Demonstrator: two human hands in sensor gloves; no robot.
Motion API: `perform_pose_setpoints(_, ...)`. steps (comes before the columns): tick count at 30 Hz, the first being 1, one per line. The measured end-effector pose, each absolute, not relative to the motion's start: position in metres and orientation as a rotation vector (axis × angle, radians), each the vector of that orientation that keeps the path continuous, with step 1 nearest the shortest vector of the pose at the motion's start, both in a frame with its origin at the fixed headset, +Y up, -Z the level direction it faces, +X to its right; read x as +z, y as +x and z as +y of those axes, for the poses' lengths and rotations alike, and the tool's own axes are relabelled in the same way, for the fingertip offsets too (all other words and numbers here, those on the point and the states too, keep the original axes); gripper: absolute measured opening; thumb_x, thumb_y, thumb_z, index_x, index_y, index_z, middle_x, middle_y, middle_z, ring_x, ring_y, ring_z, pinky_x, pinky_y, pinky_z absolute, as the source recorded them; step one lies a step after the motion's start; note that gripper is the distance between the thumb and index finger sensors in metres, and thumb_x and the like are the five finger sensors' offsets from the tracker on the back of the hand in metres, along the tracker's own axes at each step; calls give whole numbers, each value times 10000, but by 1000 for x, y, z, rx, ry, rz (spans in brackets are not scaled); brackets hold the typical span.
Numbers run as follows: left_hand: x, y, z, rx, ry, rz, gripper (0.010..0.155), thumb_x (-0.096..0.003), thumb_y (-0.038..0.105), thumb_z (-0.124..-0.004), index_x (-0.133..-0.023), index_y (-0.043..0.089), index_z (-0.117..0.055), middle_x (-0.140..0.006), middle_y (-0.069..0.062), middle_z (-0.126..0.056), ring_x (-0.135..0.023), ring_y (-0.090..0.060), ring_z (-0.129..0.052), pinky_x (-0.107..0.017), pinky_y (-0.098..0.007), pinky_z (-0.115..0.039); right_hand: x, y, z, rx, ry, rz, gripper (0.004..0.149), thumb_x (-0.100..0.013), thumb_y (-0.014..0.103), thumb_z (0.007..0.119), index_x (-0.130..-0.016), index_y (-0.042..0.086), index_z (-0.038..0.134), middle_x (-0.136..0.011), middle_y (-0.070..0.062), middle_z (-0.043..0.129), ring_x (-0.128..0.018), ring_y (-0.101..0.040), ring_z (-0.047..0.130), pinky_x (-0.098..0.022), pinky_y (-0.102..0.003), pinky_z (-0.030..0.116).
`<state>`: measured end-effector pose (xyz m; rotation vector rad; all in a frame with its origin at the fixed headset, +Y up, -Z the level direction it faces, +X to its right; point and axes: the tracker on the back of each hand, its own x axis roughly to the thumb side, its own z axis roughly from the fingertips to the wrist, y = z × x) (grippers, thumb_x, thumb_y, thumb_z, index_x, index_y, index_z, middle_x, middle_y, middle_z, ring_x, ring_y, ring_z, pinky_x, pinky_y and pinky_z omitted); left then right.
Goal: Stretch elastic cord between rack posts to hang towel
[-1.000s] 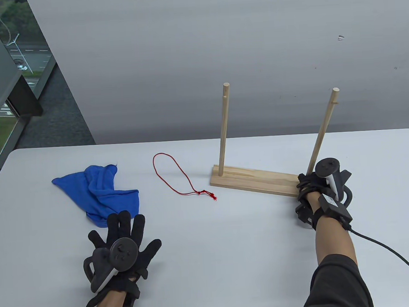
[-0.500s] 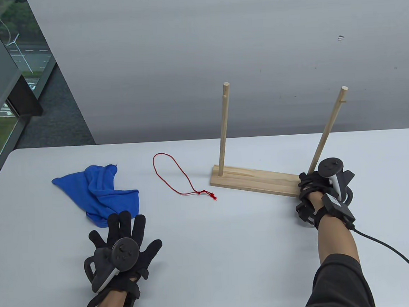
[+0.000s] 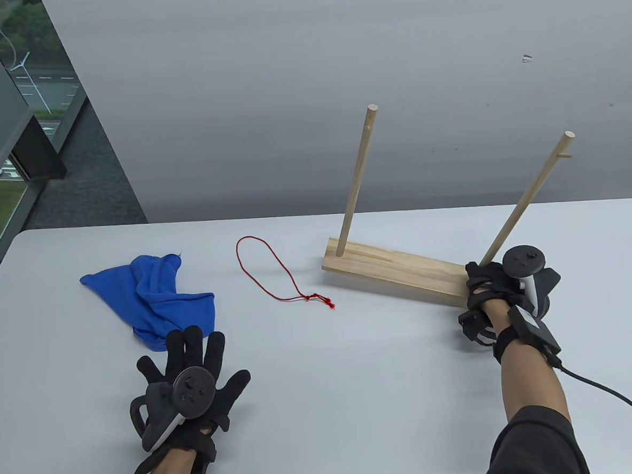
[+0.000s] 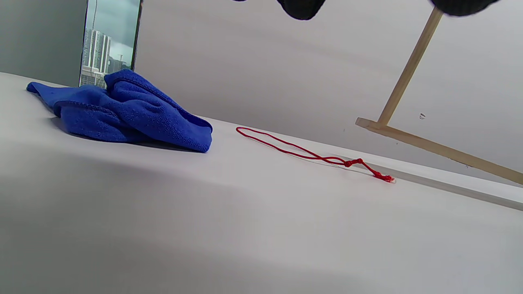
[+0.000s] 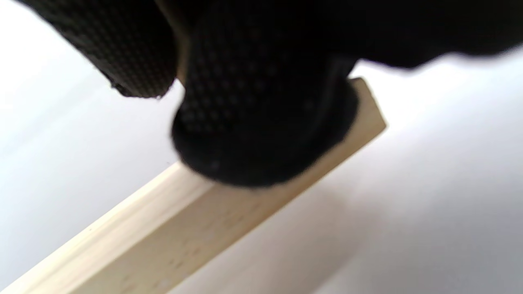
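A wooden rack (image 3: pixel 398 272) with two tall posts sits on the white table, tipped so its left end is lifted off the surface. My right hand (image 3: pixel 488 290) grips the base's right end by the right post (image 3: pixel 528 198); the right wrist view shows gloved fingers (image 5: pixel 261 134) wrapped over the base (image 5: pixel 171 241). A red elastic cord loop (image 3: pixel 275 271) lies left of the rack, also in the left wrist view (image 4: pixel 310 153). A crumpled blue towel (image 3: pixel 154 298) lies further left, also in the left wrist view (image 4: pixel 122 110). My left hand (image 3: pixel 196 373) rests flat on the table, fingers spread, just below the towel.
The table's far edge (image 3: pixel 293 216) runs just behind the rack, with a grey wall beyond. A black cable (image 3: pixel 614 395) trails from my right wrist toward the bottom right.
The rack has tilted to the right, its left end lifting and both post tops swinging rightward. My right hand moved slightly right with it. The left hand, cord and towel stayed still.
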<state>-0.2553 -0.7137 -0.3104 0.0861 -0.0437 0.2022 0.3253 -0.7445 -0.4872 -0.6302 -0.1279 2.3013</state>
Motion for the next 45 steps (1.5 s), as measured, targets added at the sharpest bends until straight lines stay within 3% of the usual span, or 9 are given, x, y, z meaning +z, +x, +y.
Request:
perform_pose_setpoints(20, -309, -256, -715, 206, 81, -51, 890, -387, 839, -605, -1130, 361, -488, -1245, -71, -331, -1168, -379, -240, -662, -757, -152, -421, 290, -702, 2331, -394, -167, 507, -431, 440, 796, -692, 9, 857, -388, -95, 980, -53, -115, 1033, 46, -206, 873)
perform_pose_setpoints(45, -307, -255, -716, 214, 87, -63, 890, -389, 838, -602, -1130, 358, -489, -1244, -76, -331, -1167, -381, -240, -662, -756, -152, -342, 247, -732, 2380, -324, -119, 510, -435, 431, 800, -691, -7, 848, -386, -108, 974, -53, -112, 1039, 52, -198, 882)
